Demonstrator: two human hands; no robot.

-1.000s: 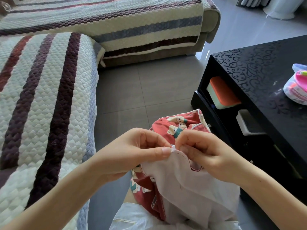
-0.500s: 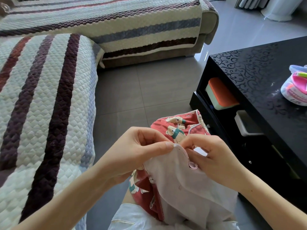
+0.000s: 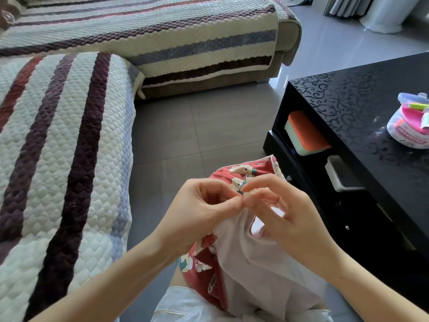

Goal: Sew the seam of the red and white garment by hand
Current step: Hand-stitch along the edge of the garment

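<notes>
The red and white garment (image 3: 255, 275) lies across the person's lap, white side up. The left hand (image 3: 199, 212) pinches its top edge between thumb and forefinger. The right hand (image 3: 285, 219), fingers curled, pinches the same edge just beside it, hiding the seam there. To the right stands a black counter (image 3: 348, 108) carrying a pink-and-white container (image 3: 411, 126), with an orange-lidded box (image 3: 306, 133) on the shelf beneath. A striped sofa (image 3: 69, 159) is on the left.

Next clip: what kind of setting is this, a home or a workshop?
Most likely a home living room: a sofa under a striped quilted cover, a glossy black coffee table beside it, and a grey tiled floor.
</notes>
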